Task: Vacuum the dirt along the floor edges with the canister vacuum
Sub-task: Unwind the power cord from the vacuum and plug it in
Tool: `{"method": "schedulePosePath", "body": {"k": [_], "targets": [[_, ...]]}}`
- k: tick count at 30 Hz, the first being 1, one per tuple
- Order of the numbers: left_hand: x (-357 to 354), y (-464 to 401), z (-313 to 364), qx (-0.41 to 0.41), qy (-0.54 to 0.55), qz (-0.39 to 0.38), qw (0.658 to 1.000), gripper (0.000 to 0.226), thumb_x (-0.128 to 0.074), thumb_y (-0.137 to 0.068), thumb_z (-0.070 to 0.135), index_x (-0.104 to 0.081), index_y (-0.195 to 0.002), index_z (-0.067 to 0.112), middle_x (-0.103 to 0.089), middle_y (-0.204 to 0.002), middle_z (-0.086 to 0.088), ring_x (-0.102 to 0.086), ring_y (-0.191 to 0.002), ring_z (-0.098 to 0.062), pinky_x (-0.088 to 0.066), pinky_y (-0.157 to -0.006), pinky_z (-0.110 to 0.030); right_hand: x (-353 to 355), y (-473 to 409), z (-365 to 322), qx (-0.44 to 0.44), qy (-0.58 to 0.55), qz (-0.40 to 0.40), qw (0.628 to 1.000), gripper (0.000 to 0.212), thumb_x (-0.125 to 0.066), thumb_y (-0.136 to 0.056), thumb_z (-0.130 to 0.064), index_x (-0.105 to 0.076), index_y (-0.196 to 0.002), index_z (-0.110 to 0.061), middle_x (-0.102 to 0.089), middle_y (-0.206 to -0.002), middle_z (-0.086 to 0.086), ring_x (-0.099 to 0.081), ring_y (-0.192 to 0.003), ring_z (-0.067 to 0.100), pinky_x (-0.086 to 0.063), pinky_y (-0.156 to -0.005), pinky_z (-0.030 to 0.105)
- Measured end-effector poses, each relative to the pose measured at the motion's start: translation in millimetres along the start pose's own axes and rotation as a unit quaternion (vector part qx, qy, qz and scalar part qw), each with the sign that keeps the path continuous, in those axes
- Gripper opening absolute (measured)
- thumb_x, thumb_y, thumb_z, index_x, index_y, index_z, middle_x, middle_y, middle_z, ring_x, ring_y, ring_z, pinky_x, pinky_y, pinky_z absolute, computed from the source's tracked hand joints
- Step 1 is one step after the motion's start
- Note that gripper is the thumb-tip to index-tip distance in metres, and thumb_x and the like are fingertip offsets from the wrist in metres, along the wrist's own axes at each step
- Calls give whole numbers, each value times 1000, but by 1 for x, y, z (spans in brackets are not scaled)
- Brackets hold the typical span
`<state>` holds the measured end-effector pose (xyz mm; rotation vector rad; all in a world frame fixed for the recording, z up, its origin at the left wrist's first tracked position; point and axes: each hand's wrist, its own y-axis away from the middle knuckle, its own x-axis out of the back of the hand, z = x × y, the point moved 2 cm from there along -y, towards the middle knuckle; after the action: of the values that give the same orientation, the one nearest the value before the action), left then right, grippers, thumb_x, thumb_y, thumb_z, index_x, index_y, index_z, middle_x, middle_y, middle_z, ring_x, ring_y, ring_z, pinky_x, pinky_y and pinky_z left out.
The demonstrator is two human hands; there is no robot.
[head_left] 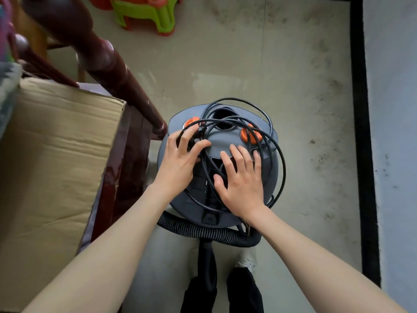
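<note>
the round grey canister vacuum point(268, 168) is sitting on the pale, dirt-speckled tiled floor point(304, 75), right in the middle of the view and just beside the dark red wooden furniture leg point(117, 71) on its left. a loose black power cord point(278, 154) is lying piled in tangled loops over the lid, draping past the two orange round knobs point(250, 134) and the dark round opening point(224, 119) between them. the left hand point(180, 161) is reaching in on the lid's left side, its fingers curling around a bundle of cord strands near the left orange knob, thumb pressing in from the right, so it is gripping the cord there. the right hand point(242, 181) is lying flat on the lid with fingers spread and fairly straight, resting on the grey surface and across a few cord loops, holding nothing. the black ribbed hose point(203, 231) is curving around the near side of the canister, just below the wrists. a tan cardboard box point(56, 154) is standing to the left against the dark furniture, a green and orange plastic stool point(146, 14) is sitting at the top of the view, and a black baseboard strip point(363, 132) is running along the floor edge on the right, next to the grey wall point(394, 109), with dirt smudges scattered on the tiles beside it.
</note>
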<state>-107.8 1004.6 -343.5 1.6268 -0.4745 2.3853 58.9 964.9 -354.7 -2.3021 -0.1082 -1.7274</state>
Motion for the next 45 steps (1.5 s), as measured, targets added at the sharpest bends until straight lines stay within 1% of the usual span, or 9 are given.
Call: {"method": "schedulePosePath", "body": {"k": [6, 12, 17, 27, 33, 39, 41, 43, 45], "targets": [[3, 37, 21, 26, 8, 10, 1000, 53, -53, -78, -5, -46, -123, 23, -24, -144, -7, -33, -121, -35, -34, -105, -42, 10, 34, -5, 20, -4, -21, 1000, 54, -44, -89, -42, -45, -132, -10, -52, -138, 19, -34, -133, 30, -18, -113, 54], [7, 66, 31, 48, 3, -15, 999, 69, -63, -70, -13, -45, -123, 26, -23, -145, -7, -34, -123, -37, -39, -104, -45, 14, 61, -14, 23, 0, -46, 999, 54, -44, -90, -43, -43, -133, -10, -51, -140, 19, -34, -134, 31, -18, -112, 55], [11, 75, 32, 44, -8, -14, 999, 71, -69, -67, -12, -45, -122, 26, -25, -143, -6, -34, -121, -35, -40, -101, -45, 15, 70, -21, 19, -2, -62, 998, 55, -43, -91, -44, -42, -134, -10, -50, -141, 19, -33, -134, 31, -17, -112, 55], [11, 67, 21, 28, 6, -12, 1000, 59, -65, -74, -8, -47, -121, 24, -23, -142, -8, -33, -121, -35, -41, -101, -51, 13, 58, -19, 19, 8, -91, 996, 54, -40, -92, -44, -46, -133, -9, -48, -142, 18, -31, -135, 31, -16, -112, 54], [9, 62, 23, 38, 8, -7, 999, 61, -63, -72, -11, -45, -120, 22, -21, -142, -8, -29, -121, -36, -38, -102, -57, 15, 53, -19, 15, 21, -103, 994, 55, -38, -92, -45, -45, -134, -9, -48, -143, 18, -30, -136, 30, -15, -113, 54], [11, 60, 26, 62, 1, -39, 997, 61, -61, -73, -8, -43, -121, 25, -15, -147, -7, -32, -125, -40, -35, -106, -53, 18, 52, -19, 15, 30, -134, 990, 58, -35, -93, -46, -47, -136, -9, -47, -145, 16, -28, -138, 29, -13, -114, 52], [14, 59, 28, 64, -5, -61, 996, 64, -62, -72, -8, -40, -122, 26, -12, -149, -6, -33, -127, -43, -34, -106, -55, 24, 51, -18, 15, 30, -172, 984, 64, -29, -93, -50, -46, -141, -10, -41, -151, 14, -27, -143, 29, -10, -118, 50], [20, 58, 29, 60, -1, -95, 994, 68, -62, -72, -9, -41, -126, 26, -11, -151, -7, -30, -131, -43, -32, -108, -56, 35, 48, -19, 15, 31, -230, 973, 71, -21, -94, -54, -33, -150, -12, -25, -159, 12, -15, -149, 28, 1, -119, 48], [28, 57, 29, 68, 16, -132, 989, 70, -57, -75, -12, -44, -134, 23, -11, -155, -9, -22, -138, -40, -28, -111, -53, 45, 44, -19, 25, 35, -270, 962, 67, -26, -99, -51, -19, -155, -15, -10, -163, 10, -3, -151, 25, 5, -119, 47]]}}
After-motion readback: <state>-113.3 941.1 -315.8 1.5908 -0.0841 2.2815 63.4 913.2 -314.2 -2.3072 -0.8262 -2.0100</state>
